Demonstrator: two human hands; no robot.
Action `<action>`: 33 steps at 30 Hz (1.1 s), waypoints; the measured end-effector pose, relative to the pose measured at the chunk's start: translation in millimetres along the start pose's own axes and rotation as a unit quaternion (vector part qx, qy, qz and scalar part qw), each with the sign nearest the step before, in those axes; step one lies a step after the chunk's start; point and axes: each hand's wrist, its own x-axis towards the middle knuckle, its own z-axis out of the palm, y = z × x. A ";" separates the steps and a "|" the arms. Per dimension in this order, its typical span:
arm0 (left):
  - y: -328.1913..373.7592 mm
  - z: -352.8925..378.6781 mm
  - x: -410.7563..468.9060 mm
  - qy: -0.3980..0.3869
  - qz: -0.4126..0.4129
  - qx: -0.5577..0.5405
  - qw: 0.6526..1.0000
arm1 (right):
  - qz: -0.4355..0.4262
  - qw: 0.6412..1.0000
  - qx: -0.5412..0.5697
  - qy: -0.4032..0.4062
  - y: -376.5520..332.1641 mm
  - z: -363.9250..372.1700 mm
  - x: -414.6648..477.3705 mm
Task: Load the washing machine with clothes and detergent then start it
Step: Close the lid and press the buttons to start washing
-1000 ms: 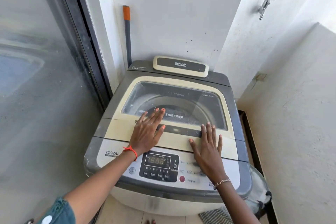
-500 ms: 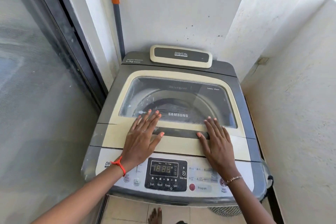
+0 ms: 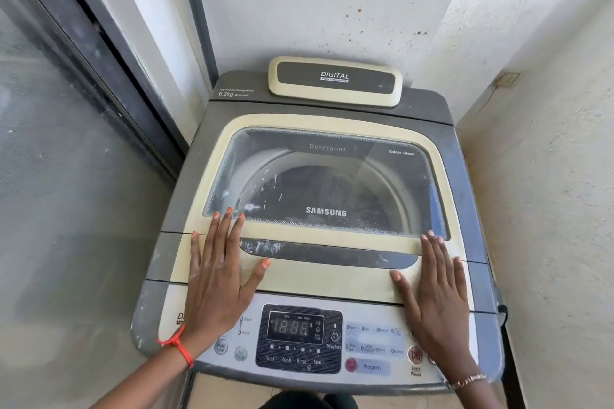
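Walls hem the washing machine [image 3: 186, 196]; both hands, left [image 3: 217, 279] and right [image 3: 438, 285], lie flat, fingers spread, on its lid [image 3: 319, 279].

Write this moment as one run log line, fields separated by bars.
stage: before loading | lid: closed | left hand: flat on lid, empty | right hand: flat on lid, empty | Start/Pause button: untouched

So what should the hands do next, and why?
Probably lift the lid. Both hands, left and right, lie flat on its front edge, either side of the dark handle, and the lid is shut. The drum seen through the glass looks to hold no clothes, so loading likely comes first.
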 end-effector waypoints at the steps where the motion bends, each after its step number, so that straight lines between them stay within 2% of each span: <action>1: 0.2 0.0 0.2 -0.002 0.000 0.002 1.000 | 0.001 1.000 -0.002 -0.002 0.4 0.0 0.5; 33: 1.8 -3.3 -0.2 -0.003 -0.012 -0.008 1.000 | -0.006 1.000 0.024 0.013 -1.9 -0.6 0.8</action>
